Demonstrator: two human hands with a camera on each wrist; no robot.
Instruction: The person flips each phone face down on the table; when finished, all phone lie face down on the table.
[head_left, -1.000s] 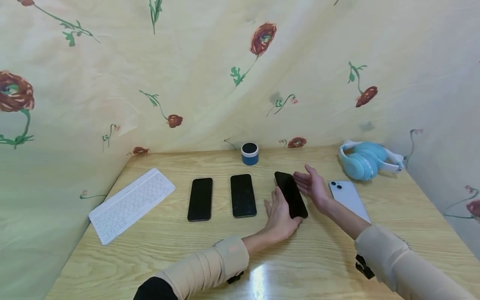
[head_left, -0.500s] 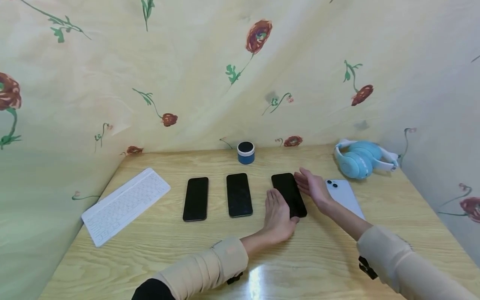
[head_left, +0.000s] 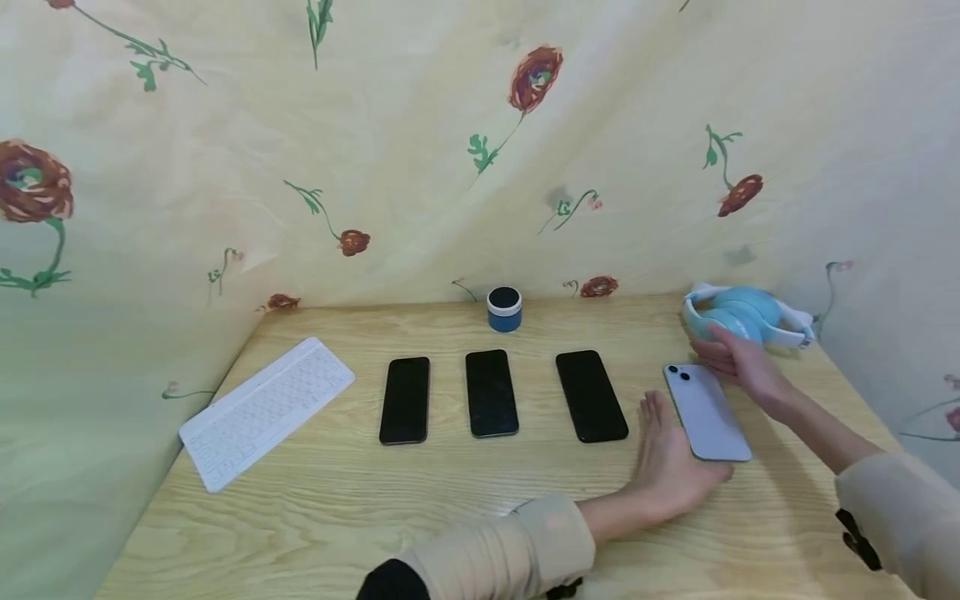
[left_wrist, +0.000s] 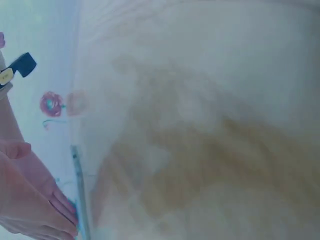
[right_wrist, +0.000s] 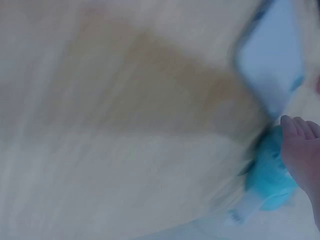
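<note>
A pale lilac phone [head_left: 707, 412] lies back up on the wooden table, its camera lenses at the far left corner. My left hand [head_left: 671, 467] is at its near left side, fingers straight and thumb along the near edge; whether it touches is hard to tell. Beyond the phone's far right side is my right hand [head_left: 750, 375], fingers extended, just in front of the blue and white headphones [head_left: 738, 312]. In the right wrist view the phone [right_wrist: 272, 60] and headphones [right_wrist: 270, 175] appear blurred. The left wrist view catches the phone edge-on [left_wrist: 80, 195].
Three black phones lie screen up in a row: left [head_left: 404, 401], middle [head_left: 492, 393] and right [head_left: 592, 396]. A white keyboard [head_left: 266, 412] is angled at far left. A small blue round speaker-like object [head_left: 504, 309] stands near the flower-patterned cloth [head_left: 420, 167] behind the table.
Both hands have left the rightmost black phone, which now lies flat in the row. They have moved right to either side of the lilac phone. The head view has shifted slightly.
</note>
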